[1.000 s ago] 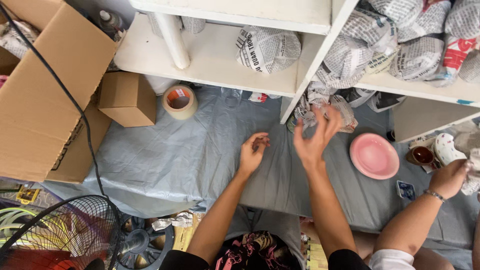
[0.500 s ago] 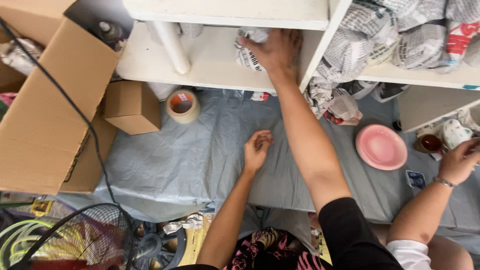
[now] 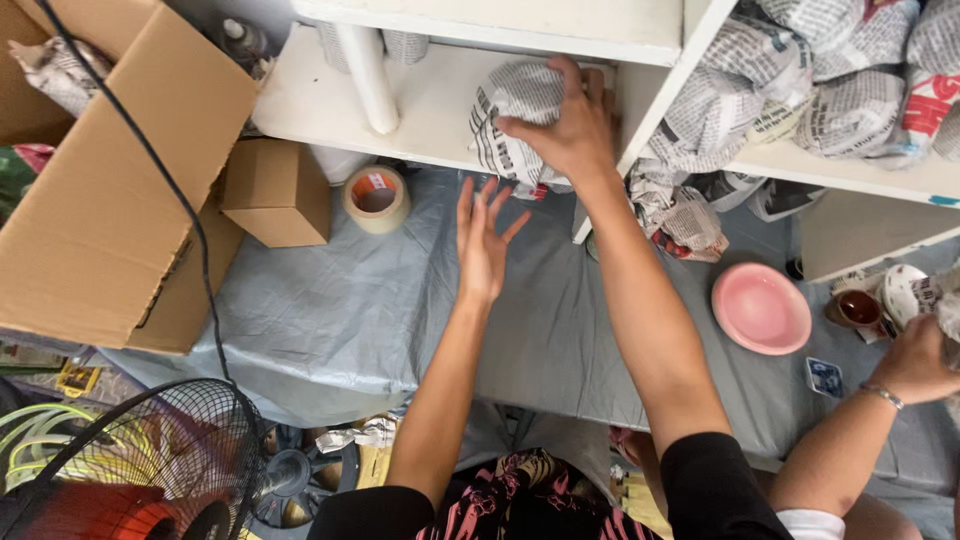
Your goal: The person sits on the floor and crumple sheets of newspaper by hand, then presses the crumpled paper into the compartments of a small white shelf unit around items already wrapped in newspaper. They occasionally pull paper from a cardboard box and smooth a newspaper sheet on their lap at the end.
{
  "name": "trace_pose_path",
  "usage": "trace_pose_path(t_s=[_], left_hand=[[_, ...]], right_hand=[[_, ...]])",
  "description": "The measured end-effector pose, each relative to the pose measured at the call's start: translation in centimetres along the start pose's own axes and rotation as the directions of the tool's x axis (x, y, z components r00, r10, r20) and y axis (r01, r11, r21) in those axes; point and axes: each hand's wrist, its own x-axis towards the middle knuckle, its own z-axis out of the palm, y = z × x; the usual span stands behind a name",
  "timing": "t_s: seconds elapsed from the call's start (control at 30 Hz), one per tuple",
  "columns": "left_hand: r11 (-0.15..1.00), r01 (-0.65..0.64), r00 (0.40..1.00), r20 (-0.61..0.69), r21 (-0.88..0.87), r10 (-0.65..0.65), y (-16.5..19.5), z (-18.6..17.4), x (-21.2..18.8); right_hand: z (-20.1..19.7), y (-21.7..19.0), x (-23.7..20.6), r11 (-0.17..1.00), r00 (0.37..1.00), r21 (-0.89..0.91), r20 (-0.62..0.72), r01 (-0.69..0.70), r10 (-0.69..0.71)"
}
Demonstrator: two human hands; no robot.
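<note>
Looking down from a head-worn camera, the view takes in a person's two bare arms reaching forward over a grey sheet [image 3: 330,310] spread on the floor. The right hand [image 3: 565,125] is stretched up to a white shelf [image 3: 300,95], its fingers curled over the top of a newspaper-wrapped bundle [image 3: 515,115] that sits on the lower shelf board, just left of an upright divider. The left hand [image 3: 483,240] hovers below the shelf edge with fingers spread wide and palm open, holding nothing, just under the bundle. A roll of brown tape [image 3: 376,198] lies on the sheet to the left, beside a small cardboard box [image 3: 275,190] and a large open cardboard box [image 3: 110,180]. More newspaper-wrapped bundles [image 3: 850,90] fill the shelf to the right. A pink plate [image 3: 761,308] rests on the sheet at right, near another person's hand [image 3: 915,365]. A black fan grille [image 3: 130,470] fills the lower left corner.
</note>
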Motion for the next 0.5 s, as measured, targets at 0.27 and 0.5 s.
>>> trace_pose_path(t_s=[0.27, 0.5], left_hand=[[0.958, 0.066, 0.979, -0.168, -0.278, -0.116, 2.3, 3.0, 0.7], [0.959, -0.011, 0.956, -0.284, -0.284, -0.074, 2.6, 0.1, -3.5]], right_hand=[[0.6, -1.0, -6.1, 0.974, 0.973, 0.079, -0.113, 0.212, -0.202], [1.9, 1.8, -16.2, 0.908, 0.911, 0.241, -0.320, 0.344, -0.260]])
